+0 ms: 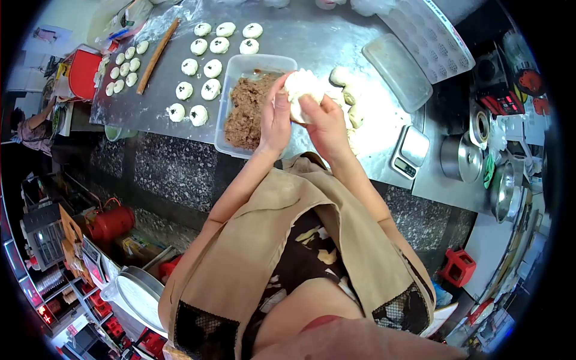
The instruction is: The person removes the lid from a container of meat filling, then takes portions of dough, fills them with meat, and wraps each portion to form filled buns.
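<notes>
A pale, pleated dough bun (302,89) is held up between my two hands over the metal table. My left hand (277,120) cups it from the left side, and my right hand (326,124) presses its fingers on it from the right. Under and left of my hands stands a clear plastic tub (221,129) with brown minced filling (245,108). Several unshaped dough pieces (355,96) lie just right of my hands on a brightly lit, floury patch. Rows of round filled buns (212,69) sit left of the tub.
A wooden rolling pin (158,57) lies between the buns and smaller dough balls (125,69). At the right are an empty clear container (397,72), a kitchen scale (410,151) and a metal pot (461,158). Another person (37,129) is at the far left.
</notes>
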A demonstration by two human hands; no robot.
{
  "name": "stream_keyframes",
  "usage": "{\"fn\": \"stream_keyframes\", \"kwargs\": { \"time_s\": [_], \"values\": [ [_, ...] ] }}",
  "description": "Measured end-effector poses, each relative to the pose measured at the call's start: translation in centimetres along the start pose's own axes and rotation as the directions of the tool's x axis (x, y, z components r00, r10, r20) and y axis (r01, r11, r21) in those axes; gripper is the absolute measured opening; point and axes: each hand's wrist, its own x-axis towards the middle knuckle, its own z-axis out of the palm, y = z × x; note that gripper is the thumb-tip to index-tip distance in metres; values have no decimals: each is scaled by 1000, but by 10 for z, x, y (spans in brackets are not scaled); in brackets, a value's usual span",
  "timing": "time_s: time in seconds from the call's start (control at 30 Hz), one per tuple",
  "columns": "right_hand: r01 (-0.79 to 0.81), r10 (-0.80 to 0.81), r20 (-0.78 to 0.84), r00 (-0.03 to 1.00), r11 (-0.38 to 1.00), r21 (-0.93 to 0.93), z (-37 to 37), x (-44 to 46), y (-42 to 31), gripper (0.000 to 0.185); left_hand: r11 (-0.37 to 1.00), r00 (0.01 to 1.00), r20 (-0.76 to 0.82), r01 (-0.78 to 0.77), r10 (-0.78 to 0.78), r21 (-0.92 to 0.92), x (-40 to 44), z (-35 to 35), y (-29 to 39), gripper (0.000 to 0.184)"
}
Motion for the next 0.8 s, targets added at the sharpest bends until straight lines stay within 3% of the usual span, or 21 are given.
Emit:
{"fn": "stream_keyframes", "kwargs": {
  "time_s": [0.03,0.07,0.1,0.17,0.2,0.27,0.3,0.37,0.4,0.47,0.5,0.57,0.6,0.63,0.7,0.73,0.77,0.8],
  "values": [
    [57,-65,-37,997,983,-176,0,0,0,37,999,1000,-5,-29,29,-24,1,1,2,62],
    [84,-86,-84,993,996,-27,5,0,1,34,997,998,-10,-59,59,-47,2,2,6,59],
    [83,-85,-85,993,996,-30,3,1,2,34,997,998,-12,-59,59,-49,2,6,10,59],
    [167,-188,-83,979,963,-211,1,2,7,37,999,996,-85,-31,34,30,1,12,15,50],
    [162,-183,-80,980,963,-214,4,2,8,37,999,995,-92,-31,34,28,2,9,14,50],
    [319,-344,-80,936,921,-225,16,-1,9,35,986,997,-24,72,-77,-152,7,-4,11,46],
    [319,-343,-77,936,920,-227,15,-1,9,35,986,997,-26,70,-75,-154,11,-8,9,46],
    [257,-272,-78,959,952,-165,7,-1,9,34,982,999,36,-29,22,189,15,-13,7,49],
    [254,-269,-78,960,953,-167,5,0,10,34,982,999,33,-27,21,187,14,-13,7,49],
    [150,-152,-168,974,988,-26,-1,6,7,29,998,999,37,26,-24,-63,17,-9,10,46],
    [153,-155,-169,973,988,-29,-3,8,5,29,998,999,38,24,-22,-66,17,-6,14,46],
    [186,-238,-95,967,906,-380,-7,5,6,24,987,999,-15,28,-31,-160,13,-1,21,51],
    [243,-321,-129,938,876,-417,1,5,8,17,980,991,59,127,-119,-154,14,-8,15,57],
    [242,-320,-126,939,875,-418,-2,6,8,17,980,992,56,125,-117,-155,13,-9,9,57],
    [248,-325,-97,941,854,-457,-8,13,4,16,955,992,54,-127,117,266,14,-7,5,49],
    [244,-302,-92,949,887,-392,-8,14,0,16,971,987,-55,-138,151,195,12,-1,2,35],
    [244,-302,-91,949,886,-394,-6,13,-4,16,971,987,-56,-138,152,193,11,7,7,35],
    [221,-269,-92,959,909,-352,-5,11,-9,16,992,977,-181,-104,115,67,10,15,14,29]
  ]
}}
